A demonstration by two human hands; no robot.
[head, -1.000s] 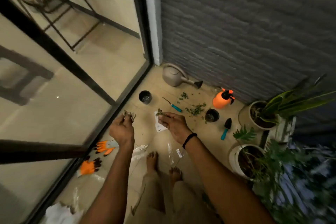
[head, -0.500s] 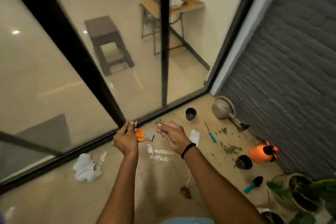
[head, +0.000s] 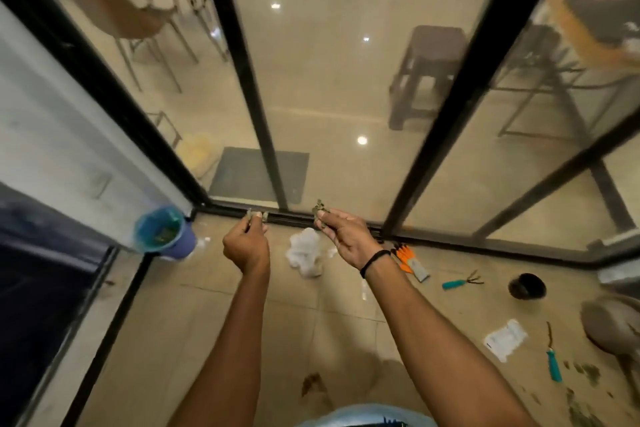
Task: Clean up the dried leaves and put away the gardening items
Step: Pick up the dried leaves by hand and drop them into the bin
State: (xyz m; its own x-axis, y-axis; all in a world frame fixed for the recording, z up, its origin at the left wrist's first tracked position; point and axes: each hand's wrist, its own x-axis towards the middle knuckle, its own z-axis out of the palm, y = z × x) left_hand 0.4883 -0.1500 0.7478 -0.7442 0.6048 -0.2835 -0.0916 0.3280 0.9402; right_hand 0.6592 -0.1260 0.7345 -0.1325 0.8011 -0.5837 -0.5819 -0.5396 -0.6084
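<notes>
A: What stands farthest left?

B: A round blue plastic bucket (head: pixel 185 245) with a teal liner, on the beige tiled floor (head: pixel 194 322) in the corner by the black-framed glass door (head: pixel 242 80). Greenish bits lie inside it.

A: And the left hand?

B: The left hand (head: pixel 246 246) is held up just right of the bucket. Its fingers are curled and the tips pinch a small tuft of dried leaves (head: pixel 257 216).

A: What lies between the hands?

B: A crumpled white plastic bag (head: pixel 304 253), on the floor near the door track.

A: The right hand?

B: The right hand (head: pixel 346 239), with a black wristband (head: pixel 374 262), has its thumb and curled fingers closed on a larger clump of dried leaves (head: pixel 320 213), which sticks out above the thumb.

A: Further right?

B: All on the floor: orange-and-grey gardening gloves (head: pixel 410 260) beside the door track, a teal-handled hand rake (head: pixel 462 281), a small round black pot (head: pixel 527 285) and a flat white packet (head: pixel 505 340). Then come a teal-handled weeding tool (head: pixel 552 355) and a grey plastic watering can (head: pixel 613 326) at the frame's edge. Loose dried leaf crumbs (head: pixel 585 374) are scattered by the weeding tool.
</notes>
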